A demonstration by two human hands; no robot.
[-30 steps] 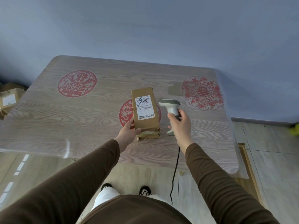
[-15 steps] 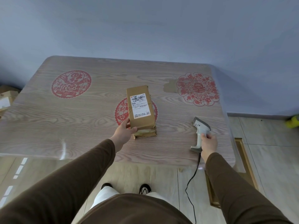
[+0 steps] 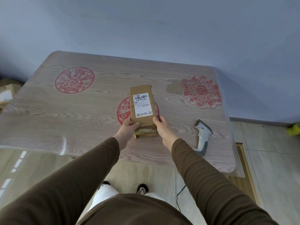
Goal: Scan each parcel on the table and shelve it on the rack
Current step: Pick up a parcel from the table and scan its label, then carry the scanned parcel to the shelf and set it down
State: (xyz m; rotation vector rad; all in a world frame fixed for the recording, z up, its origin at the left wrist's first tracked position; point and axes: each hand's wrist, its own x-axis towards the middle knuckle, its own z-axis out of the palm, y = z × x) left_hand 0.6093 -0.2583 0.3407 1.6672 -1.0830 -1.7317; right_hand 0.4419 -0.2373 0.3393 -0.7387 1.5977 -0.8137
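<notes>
Since a moment ago my right hand (image 3: 159,125) has let go of the scanner (image 3: 203,135), now lying on the tabletop (image 3: 65,111) off to the right, and joined my left hand (image 3: 128,129) on the parcel (image 3: 142,109). Both hands are gripping its near end, label up, at the tabletop's middle. Scanning looks finished, so I am starting the lift; next comes carrying it to the rack, which is out of view. Other boxes (image 3: 6,95) are sitting past the left edge.
</notes>
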